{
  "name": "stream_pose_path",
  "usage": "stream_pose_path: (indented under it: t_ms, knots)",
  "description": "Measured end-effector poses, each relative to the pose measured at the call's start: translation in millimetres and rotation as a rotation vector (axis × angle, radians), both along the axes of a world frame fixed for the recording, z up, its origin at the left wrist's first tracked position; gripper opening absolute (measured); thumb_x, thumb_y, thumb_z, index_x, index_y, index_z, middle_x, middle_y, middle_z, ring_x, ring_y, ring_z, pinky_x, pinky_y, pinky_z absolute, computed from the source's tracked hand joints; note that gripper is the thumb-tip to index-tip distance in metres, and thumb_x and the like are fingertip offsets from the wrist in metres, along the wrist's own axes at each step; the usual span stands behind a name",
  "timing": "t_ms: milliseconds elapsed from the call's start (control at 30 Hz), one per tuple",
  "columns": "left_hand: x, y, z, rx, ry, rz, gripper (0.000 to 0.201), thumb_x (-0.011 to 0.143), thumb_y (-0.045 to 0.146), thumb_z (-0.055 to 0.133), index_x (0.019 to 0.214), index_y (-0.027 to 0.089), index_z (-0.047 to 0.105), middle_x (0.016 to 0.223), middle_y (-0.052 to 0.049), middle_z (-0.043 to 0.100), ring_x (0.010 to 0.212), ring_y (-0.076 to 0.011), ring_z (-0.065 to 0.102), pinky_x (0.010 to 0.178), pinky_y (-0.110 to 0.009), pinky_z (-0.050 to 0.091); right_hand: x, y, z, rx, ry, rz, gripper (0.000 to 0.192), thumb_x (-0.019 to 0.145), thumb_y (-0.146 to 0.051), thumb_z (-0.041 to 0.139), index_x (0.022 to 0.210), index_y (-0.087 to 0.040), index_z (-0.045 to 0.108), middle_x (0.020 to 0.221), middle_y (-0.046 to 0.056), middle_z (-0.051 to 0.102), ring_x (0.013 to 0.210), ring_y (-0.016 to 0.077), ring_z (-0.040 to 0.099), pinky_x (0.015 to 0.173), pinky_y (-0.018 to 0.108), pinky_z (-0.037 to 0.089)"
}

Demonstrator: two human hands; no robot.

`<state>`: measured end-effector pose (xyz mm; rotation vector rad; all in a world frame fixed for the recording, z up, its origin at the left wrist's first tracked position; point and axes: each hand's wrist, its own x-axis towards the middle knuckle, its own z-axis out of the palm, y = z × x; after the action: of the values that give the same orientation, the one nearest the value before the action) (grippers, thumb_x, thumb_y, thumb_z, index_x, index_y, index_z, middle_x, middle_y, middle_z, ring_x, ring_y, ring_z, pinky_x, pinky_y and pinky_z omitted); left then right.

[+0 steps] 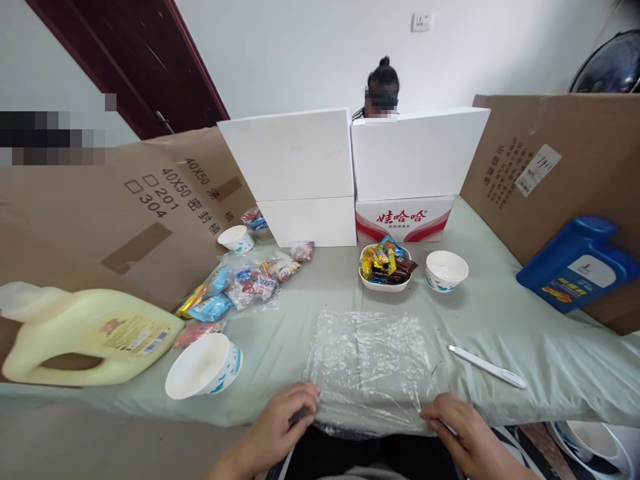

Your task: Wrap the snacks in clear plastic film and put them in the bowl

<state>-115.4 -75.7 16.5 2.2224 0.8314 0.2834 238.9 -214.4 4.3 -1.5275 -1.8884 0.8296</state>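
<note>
Clear plastic film (pixel 373 363) lies spread flat on the pale green tablecloth (pixel 500 320) right in front of you, crinkled and reaching to the near edge of the table. Your left hand (pixel 280 427) curls its fingers onto the film's near left corner, pinching it at the table edge, and your right hand (pixel 457 430) grips the near right corner the same way, so both hands are closed on the film; holding the two corners likely keeps the sheet taut and flat. Just right of the film, a single white pen-like tool (pixel 487 366) lies slanted and apart from your right hand. You can count three white paper bowls: one tipped on its side (pixel 204 377) at the near left, one upright (pixel 446 271) beyond the film to the right, and one small one (pixel 237 239) far left by the cardboard. One white dish piled with wrapped snacks (pixel 385 269) sits just left of the upright bowl, within easy reach beyond the film. A loose heap of wrapped snacks in clear bags (pixel 245 283) spreads across the left middle of the table. One pale yellow jug (pixel 85 337) lies on its side at the near left, and one blue jug (pixel 577 263) leans against the cardboard panel (pixel 565 167) on the right. Two white foam boxes (pixel 295 173) and a red-and-white carton (pixel 404 219) form a screen at the far side, with another person (pixel 383 90) seated behind it
</note>
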Motion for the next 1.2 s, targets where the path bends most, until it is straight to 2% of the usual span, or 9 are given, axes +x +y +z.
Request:
stream_pose_path:
  t_ms: [100,200,400,533,700,800,933,1067,1200]
  knots:
    - [11,14,12.0,-0.176,0.011,0.098,0.018,0.089,0.033,0.048,0.084,0.019,0.058,0.085,-0.002,0.066,0.082,-0.0160,0.061,0.077,-0.026,0.049,2,8,1.7,-0.145,0.136,-0.131,0.031,0.098,-0.042,0.035,0.102,-0.025,0.061,0.084,0.003,0.066,0.081,0.0184,0.064,0.076,0.032,0.051]
    - [29,38,14.2,-0.185,-0.021,0.216,0.021,0.088,0.035,0.046,0.080,0.018,0.056,0.070,0.001,0.060,0.068,-0.0145,0.058,0.066,-0.024,0.046,6,30,-6.3,-0.131,0.181,-0.306,0.034,0.094,-0.048,0.037,0.102,-0.024,0.061,0.076,0.002,0.065,0.077,0.0197,0.064,0.074,0.033,0.051]
    - [68,85,-1.6,0.192,0.113,0.536,0.010,0.086,0.021,0.049,0.086,0.020,0.058,0.076,0.002,0.065,0.071,-0.0140,0.060,0.067,-0.022,0.041,15,92,-22.5,-0.088,0.098,-0.536,0.040,0.089,-0.044,0.033,0.112,-0.021,0.056,0.077,0.002,0.066,0.059,0.0178,0.062,0.063,0.032,0.051]
    - [81,94,-18.2,0.279,0.212,0.619,0.009,0.089,0.018,0.050,0.090,0.020,0.059,0.081,-0.001,0.066,0.076,-0.0158,0.061,0.069,-0.024,0.040,15,122,-25.6,-0.075,-0.138,-0.568,0.042,0.089,-0.040,0.033,0.118,-0.016,0.052,0.082,0.005,0.066,0.073,0.0219,0.065,0.072,0.035,0.049]
    - [81,92,-25.8,0.381,0.258,0.639,0.015,0.090,0.020,0.052,0.102,0.017,0.060,0.095,-0.007,0.066,0.089,-0.0216,0.062,0.078,-0.030,0.043,12,127,-25.4,-0.061,-0.305,-0.576,0.044,0.091,-0.032,0.036,0.127,-0.012,0.048,0.102,0.015,0.065,0.086,0.0295,0.063,0.077,0.043,0.047]
    - [83,84,-18.5,0.554,0.241,0.674,0.022,0.091,0.024,0.051,0.109,0.014,0.060,0.101,-0.012,0.062,0.097,-0.0264,0.058,0.084,-0.037,0.044,10,121,-21.4,0.113,-0.491,-0.551,0.039,0.093,-0.032,0.037,0.124,-0.013,0.051,0.110,0.017,0.061,0.093,0.0308,0.061,0.081,0.045,0.046]
    - [105,64,-12.6,0.682,0.153,0.408,0.022,0.094,0.022,0.044,0.094,0.018,0.065,0.095,-0.009,0.064,0.094,-0.0248,0.058,0.086,-0.040,0.046,-12,123,-15.4,0.337,-0.545,-0.340,0.030,0.095,-0.030,0.039,0.112,-0.019,0.061,0.109,0.013,0.063,0.105,0.0277,0.057,0.094,0.044,0.042]
    - [126,57,-26.1,0.616,0.182,0.087,0.041,0.092,0.034,0.051,0.132,0.023,0.052,0.137,-0.009,0.053,0.130,-0.0294,0.042,0.108,-0.051,0.032,-37,132,-22.8,0.285,-0.585,-0.038,0.048,0.094,-0.041,0.043,0.136,-0.019,0.049,0.142,0.010,0.048,0.133,0.0294,0.039,0.110,0.049,0.029]
    - [102,77,-45.4,0.527,0.364,0.081,0.066,0.091,0.051,0.049,0.148,0.027,0.029,0.156,-0.007,0.025,0.144,-0.0330,0.020,0.113,-0.059,0.017,-23,128,-43.7,0.123,-0.663,-0.108,0.072,0.091,-0.058,0.040,0.148,-0.016,0.031,0.154,0.010,0.027,0.143,0.0317,0.020,0.114,0.055,0.018]
